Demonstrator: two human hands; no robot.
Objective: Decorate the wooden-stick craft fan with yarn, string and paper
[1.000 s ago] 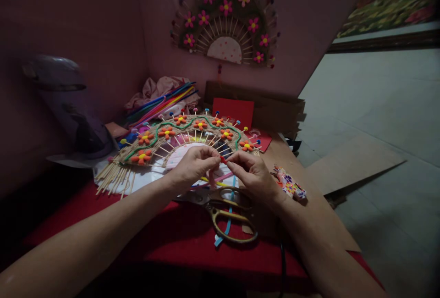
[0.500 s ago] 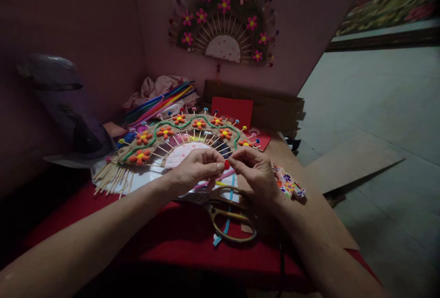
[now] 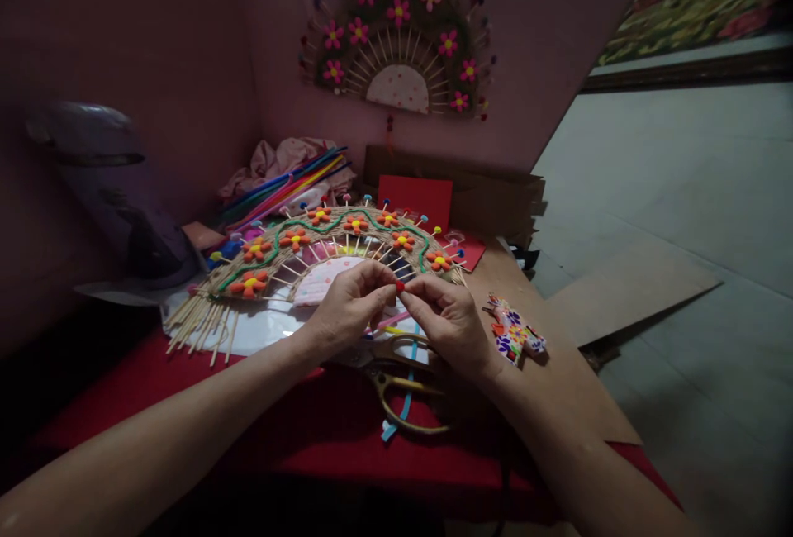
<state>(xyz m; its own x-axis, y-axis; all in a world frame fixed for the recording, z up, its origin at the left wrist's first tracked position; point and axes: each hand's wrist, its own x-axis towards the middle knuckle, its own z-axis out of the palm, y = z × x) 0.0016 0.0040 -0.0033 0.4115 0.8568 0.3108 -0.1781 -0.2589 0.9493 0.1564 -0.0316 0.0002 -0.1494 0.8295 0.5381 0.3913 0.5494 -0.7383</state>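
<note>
A small red ball-like piece (image 3: 400,286), too small to make out fully, sits between the fingertips of both hands. My left hand (image 3: 353,306) pinches it from the left, and my right hand (image 3: 451,318) from the right; both are closed. Just behind them lies a fan-shaped craft (image 3: 338,227) of thin sticks and twine, with orange flowers, a green wavy cord and small coloured balls on its stick tips. Scissors with gold handles (image 3: 385,396) rest below the hands, partly hidden by the right one. A light blue strip (image 3: 409,398) runs through the handles.
Coloured pipe cleaners (image 3: 288,186) lie behind the fan, near a red card (image 3: 415,200). Brown cardboard (image 3: 557,380) covers the right side of the red-clothed table (image 3: 297,438), with a flowered fabric piece (image 3: 515,330) on it. A similar fan (image 3: 398,12) hangs on the wall.
Both hands have shifted slightly left and up in the view, and the right hand has come closer to the left. The red piece now shows higher between the fingertips.
</note>
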